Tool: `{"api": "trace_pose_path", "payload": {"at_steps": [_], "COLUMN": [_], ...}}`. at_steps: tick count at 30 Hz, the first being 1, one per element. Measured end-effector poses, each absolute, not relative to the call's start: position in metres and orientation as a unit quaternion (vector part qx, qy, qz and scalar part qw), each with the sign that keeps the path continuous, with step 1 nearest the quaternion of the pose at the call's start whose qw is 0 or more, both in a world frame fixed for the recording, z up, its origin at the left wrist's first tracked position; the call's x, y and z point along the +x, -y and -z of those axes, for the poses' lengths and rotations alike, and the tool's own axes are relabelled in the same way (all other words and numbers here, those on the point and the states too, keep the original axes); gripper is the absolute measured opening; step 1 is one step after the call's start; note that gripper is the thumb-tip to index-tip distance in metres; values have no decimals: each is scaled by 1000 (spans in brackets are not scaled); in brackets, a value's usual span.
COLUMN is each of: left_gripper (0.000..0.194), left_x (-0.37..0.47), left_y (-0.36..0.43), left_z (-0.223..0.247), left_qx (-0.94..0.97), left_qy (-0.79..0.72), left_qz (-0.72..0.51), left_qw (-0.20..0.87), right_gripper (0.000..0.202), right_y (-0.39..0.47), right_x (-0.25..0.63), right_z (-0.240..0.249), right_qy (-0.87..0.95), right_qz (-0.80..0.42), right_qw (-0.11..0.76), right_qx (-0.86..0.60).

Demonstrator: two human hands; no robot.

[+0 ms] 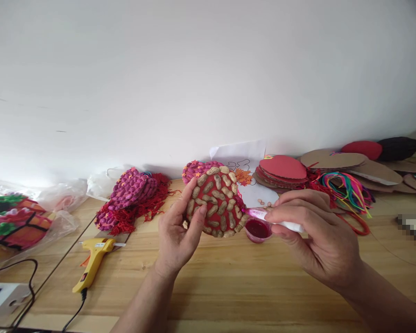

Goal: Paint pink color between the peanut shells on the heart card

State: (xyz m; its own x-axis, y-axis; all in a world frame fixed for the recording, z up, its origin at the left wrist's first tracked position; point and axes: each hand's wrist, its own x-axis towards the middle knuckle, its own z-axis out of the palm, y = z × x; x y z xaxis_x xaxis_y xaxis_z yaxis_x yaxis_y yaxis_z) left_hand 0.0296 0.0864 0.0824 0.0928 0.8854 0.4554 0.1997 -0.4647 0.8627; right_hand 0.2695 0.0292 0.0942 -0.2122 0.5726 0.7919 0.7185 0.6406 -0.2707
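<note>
Left hand (178,231) pinches a peanut-covered disc (215,200) by its left edge, face to camera; right hand (319,236) grips a white brush (258,213), long axis running left and slightly up to the disc's magenta-stained right edge, the right hand's side. Cup of magenta liquid (258,240) shows just below brush; yellow glue gun (94,262) lies left on table (211,282).

no legible text, glue-gun label (99,245) unreadable
</note>
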Motion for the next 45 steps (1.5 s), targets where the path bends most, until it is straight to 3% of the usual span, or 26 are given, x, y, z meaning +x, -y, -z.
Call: {"api": "trace_pose_path", "payload": {"at_steps": [8,27,45], "left_gripper": [65,64,66], "left_x": [27,25,24], "left_y": [-87,-97,-104], "left_z": [-91,-82,-77], "left_qx": [640,622,591], "left_qy": [-416,-398,-405], "left_qz": [-529,-557,-558], "left_qw": [370,381,420], "right_gripper": [12,11,18], "right_y": [-29,-35,-36], "right_x": [272,276,281], "right_z": [-92,-92,-86], "right_qy": [772,751,725], "right_qz": [82,94,-34], "right_qw": [474,519,567], "right_qx": [-415,-398,-391]}}
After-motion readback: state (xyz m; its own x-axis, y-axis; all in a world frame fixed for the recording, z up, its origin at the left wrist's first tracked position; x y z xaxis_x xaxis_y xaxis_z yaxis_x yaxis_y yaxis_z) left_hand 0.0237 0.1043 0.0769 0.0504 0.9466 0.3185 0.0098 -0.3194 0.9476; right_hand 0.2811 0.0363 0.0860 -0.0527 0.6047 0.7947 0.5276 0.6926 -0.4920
